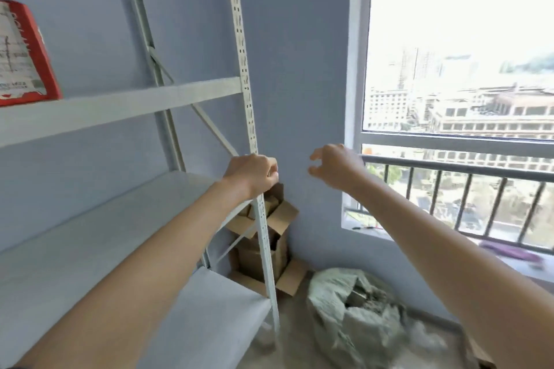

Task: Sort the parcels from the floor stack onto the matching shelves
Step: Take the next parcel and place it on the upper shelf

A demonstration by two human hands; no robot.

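Observation:
A white metal shelf unit (120, 111) fills the left half of the view. One red and white parcel (22, 57) stands on its upper shelf at the far left. My left hand (251, 174) is stretched out in front of the unit's front right post (245, 84), fingers curled shut, with nothing visible in it. My right hand (332, 166) hangs in the air a little to the right, before the blue wall, its fingers apart and holding nothing. A grey-green sack (353, 314) with parcels inside lies on the floor at the lower right.
Open cardboard boxes (269, 237) are stacked in the corner behind the post. A window with a dark railing (449, 165) takes up the right side. The middle shelf (90, 234) and lower shelf (215, 308) show bare white boards.

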